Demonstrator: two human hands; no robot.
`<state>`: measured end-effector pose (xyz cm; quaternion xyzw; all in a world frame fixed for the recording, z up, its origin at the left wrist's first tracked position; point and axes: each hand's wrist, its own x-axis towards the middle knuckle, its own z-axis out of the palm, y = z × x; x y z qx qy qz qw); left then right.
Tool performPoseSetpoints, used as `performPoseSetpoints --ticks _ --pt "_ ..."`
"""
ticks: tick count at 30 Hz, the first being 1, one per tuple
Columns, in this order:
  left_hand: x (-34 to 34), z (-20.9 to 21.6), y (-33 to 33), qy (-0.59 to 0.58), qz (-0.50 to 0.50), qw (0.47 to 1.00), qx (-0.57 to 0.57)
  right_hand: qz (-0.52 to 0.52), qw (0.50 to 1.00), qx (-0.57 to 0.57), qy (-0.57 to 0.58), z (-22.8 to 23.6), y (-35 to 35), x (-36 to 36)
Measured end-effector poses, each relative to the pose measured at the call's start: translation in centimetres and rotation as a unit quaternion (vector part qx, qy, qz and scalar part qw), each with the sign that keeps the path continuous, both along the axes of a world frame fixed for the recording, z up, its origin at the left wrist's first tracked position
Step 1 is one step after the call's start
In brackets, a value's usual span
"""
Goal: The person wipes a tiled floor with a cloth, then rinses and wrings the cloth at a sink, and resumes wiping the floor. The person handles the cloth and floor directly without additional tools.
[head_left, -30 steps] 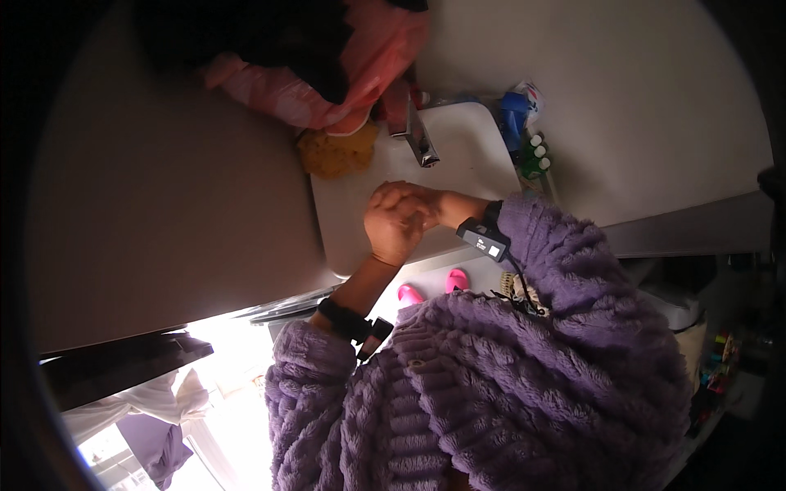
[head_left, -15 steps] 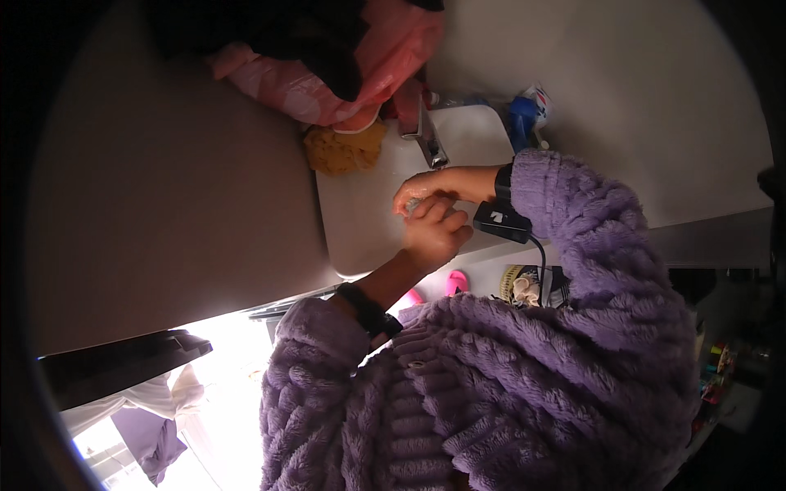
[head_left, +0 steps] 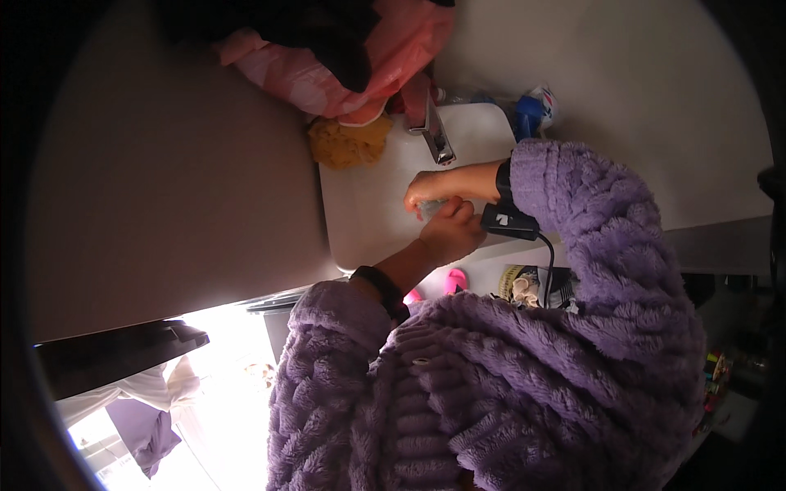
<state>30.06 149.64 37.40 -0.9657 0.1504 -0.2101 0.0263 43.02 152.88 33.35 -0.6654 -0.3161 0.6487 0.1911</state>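
Since the earlier frame both hands have drawn a little closer together over the white sink [head_left: 360, 221], below the metal tap [head_left: 435, 135]. From the head view, the left hand [head_left: 450, 233] and right hand [head_left: 434, 186] are both closed around a small greyish object [head_left: 429, 209] held between them above the basin. A yellow sponge [head_left: 348, 143] lies at the sink's corner beside a pink bag [head_left: 327, 78].
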Motion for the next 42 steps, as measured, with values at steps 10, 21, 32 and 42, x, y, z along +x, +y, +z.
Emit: performPoseSetpoints --ticks 10,21,32,42 --pt "0.3 -0.9 -0.6 0.039 0.011 0.999 0.014 0.086 0.985 0.112 -0.104 1.1 -0.1 -1.2" --pt "0.6 -1.9 -1.0 0.091 0.021 0.995 0.038 0.134 0.943 0.098 -0.289 2.3 0.2 -2.0" --pt "1.3 -6.5 -0.7 0.148 0.021 0.981 0.123 0.155 0.932 0.117 -0.306 3.7 -0.2 -2.5" --pt "0.9 -4.2 -1.3 0.126 0.046 0.991 -0.004 0.173 0.926 0.123 -0.311 3.9 -0.3 -2.8"
